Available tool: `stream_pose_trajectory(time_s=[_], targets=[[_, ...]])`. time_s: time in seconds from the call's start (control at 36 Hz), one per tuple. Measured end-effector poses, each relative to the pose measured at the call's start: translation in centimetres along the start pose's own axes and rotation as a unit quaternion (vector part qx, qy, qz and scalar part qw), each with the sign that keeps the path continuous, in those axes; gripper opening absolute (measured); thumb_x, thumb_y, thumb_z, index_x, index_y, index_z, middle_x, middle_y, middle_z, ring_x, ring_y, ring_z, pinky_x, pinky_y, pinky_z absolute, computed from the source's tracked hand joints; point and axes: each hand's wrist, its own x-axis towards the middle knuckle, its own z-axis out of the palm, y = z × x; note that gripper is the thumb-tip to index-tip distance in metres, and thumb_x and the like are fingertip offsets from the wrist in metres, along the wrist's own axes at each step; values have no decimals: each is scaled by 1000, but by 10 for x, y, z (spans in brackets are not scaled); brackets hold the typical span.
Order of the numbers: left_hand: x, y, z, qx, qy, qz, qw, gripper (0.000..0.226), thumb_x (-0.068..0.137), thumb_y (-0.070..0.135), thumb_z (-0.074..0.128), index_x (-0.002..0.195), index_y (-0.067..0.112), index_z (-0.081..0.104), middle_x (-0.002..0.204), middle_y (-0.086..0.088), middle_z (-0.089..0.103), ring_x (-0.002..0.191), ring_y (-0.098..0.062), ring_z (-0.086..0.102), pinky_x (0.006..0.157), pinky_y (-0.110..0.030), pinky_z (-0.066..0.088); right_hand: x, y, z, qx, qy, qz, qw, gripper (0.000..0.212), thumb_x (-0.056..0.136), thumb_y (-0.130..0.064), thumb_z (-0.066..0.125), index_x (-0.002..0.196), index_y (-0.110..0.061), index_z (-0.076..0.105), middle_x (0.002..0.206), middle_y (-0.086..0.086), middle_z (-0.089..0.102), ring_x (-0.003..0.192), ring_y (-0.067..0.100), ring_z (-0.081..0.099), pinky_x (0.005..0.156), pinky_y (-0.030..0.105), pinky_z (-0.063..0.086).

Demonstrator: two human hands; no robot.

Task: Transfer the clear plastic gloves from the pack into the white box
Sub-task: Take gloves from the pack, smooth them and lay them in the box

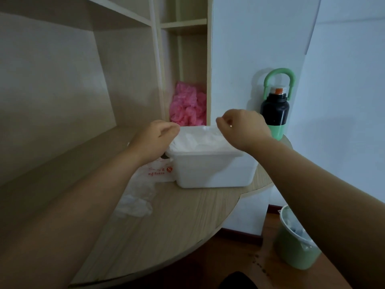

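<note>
We note wood-grain table (166, 226) with rounded front edge. White box (210, 170) stands on it, toward back. Pack (156, 171), clear with red print, lies flat against box's left side. Crumpled clear plastic (135, 205) lies left of box, nearer us. Black-and-green bottle (275, 115) stands upright behind box's right corner.

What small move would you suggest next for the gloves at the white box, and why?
Probably lower them in: the left hand and right hand pinch the gloves by their top edge, above the rim of the white box.
</note>
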Motion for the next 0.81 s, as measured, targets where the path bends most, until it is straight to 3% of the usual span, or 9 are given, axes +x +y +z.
stream_pose_trajectory(time_s=[0.14, 0.28, 0.42, 0.47, 0.53, 0.58, 0.67, 0.72, 0.81], targets=[[-19, -3, -19, -49, 83, 0, 995, 29, 98, 30, 50, 120, 19, 65, 114, 10, 59, 109, -6, 53, 89, -18, 38, -6, -37, 0, 110, 53, -56, 991, 31, 93, -29, 46, 86, -6, 65, 85, 9, 67, 79, 27, 61, 72, 42, 53], [-47, -32, -40, -54, 99, -43, 993, 27, 96, 24, 55, 120, 18, 66, 109, 13, 62, 105, -3, 57, 91, -18, 42, -22, -86, 16, 161, 5, -107, 981, 24, 93, -23, 49, 79, -8, 61, 73, 2, 64, 64, 17, 56, 66, 37, 52], [-89, -81, -51, 24, -71, -141, 987, 55, 80, 41, 72, 132, 33, 54, 135, 7, 52, 128, -12, 47, 105, -34, 39, -42, -125, 58, 208, -73, -111, 969, 22, 93, -26, 50, 92, -13, 67, 83, 0, 65, 78, 18, 60, 72, 34, 50], [-102, -91, -51, 125, -209, -183, 953, 85, 72, 55, 74, 145, 37, 34, 148, 10, 35, 136, -13, 33, 110, -34, 31, -48, -132, 77, 210, -117, -90, 967, 22, 94, -29, 49, 97, -16, 67, 83, -3, 62, 78, 16, 60, 69, 30, 50], [-111, -101, -47, 189, -281, -188, 922, 84, 75, 53, 72, 146, 34, 32, 147, 10, 37, 132, -12, 38, 106, -30, 33, -53, -136, 95, 213, -158, -68, 962, 22, 95, -30, 49, 100, -17, 66, 86, -3, 62, 77, 15, 59, 63, 24, 46], [-112, -112, -44, 168, -226, -178, 943, 53, 84, 34, 69, 134, 31, 53, 136, 8, 53, 121, -13, 51, 99, -27, 41, -55, -137, 107, 225, -208, -47, 951, 22, 95, -30, 49, 103, -17, 65, 88, -2, 62, 77, 14, 59, 65, 23, 45], [-101, -126, -46, 13, -15, -191, 981, 24, 90, 18, 63, 113, 21, 71, 113, -1, 69, 105, -17, 63, 93, -31, 48, -52, -137, 115, 267, -242, -8, 933, 20, 95, -31, 49, 91, -17, 64, 75, -3, 61, 70, 13, 59, 66, 28, 52], [-90, -129, -54, -135, 99, -233, 958, 17, 92, 22, 62, 105, 21, 73, 104, -3, 72, 95, -19, 66, 90, -35, 51, -46, -140, 115, 320, -248, 33, 914, 18, 95, -32, 50, 93, -20, 63, 79, -3, 61, 75, 17, 61, 73, 34, 57], [-76, -121, -68, -347, 149, -253, 891, 17, 93, 21, 56, 90, 19, 73, 92, -5, 70, 83, -20, 64, 73, -29, 51, -38, -148, 104, 410, -281, 94, 863, 36, 93, -39, 52, 123, -18, 54, 100, -3, 58, 84, 13, 57, 71, 29, 55]])
